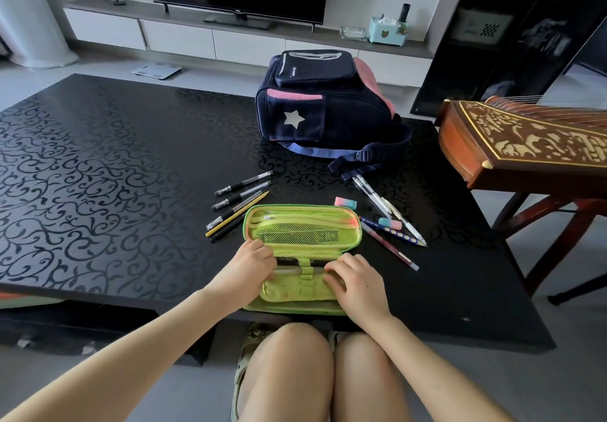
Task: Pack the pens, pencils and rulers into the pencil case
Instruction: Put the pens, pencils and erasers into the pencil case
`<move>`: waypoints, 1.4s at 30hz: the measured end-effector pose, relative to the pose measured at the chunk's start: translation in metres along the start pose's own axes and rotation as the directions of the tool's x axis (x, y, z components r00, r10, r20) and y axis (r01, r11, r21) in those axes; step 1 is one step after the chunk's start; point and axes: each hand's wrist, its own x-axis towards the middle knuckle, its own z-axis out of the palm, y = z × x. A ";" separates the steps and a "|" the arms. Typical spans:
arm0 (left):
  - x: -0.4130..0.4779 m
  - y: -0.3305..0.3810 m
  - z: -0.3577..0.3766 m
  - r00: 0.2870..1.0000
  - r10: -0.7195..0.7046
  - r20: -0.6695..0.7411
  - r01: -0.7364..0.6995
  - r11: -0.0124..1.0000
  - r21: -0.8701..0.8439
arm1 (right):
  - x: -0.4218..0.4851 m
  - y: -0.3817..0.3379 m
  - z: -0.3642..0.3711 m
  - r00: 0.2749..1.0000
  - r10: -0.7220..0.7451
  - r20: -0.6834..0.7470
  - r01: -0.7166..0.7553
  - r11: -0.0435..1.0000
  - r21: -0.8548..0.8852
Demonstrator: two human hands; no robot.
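Observation:
A lime-green pencil case lies open at the table's near edge, its mesh-pocket lid folded back. Two pens sit under the elastic loops of its lower half. My left hand pinches the pens' left ends with curled fingers. Over the case's right side my right hand rests, fingers bent onto the pens and lining. Several black pens and a yellow pencil lie left of the case. More pens and pencils lie to its right with two pink-blue erasers.
A navy and pink backpack stands behind the case on the black patterned table. A wooden zither on a stand juts in at the right. My knees are below the table's near edge.

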 end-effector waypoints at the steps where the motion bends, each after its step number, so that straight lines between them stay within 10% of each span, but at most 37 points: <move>1: 0.002 0.000 0.003 1.000 -0.009 -0.011 0.009 1.000 -0.009 | 0.000 -0.001 0.000 1.000 0.015 0.004 -0.015 1.000 0.000; 19: -0.005 -0.007 0.024 0.921 -0.328 -0.210 0.234 0.898 -0.373 | 0.024 -0.013 -0.002 0.983 -0.135 0.121 0.159 0.963 -0.219; 42: -0.008 -0.003 0.017 0.937 -0.278 -0.211 0.219 0.939 -0.265 | 0.028 -0.023 -0.004 0.937 -0.156 0.311 0.291 0.842 -0.453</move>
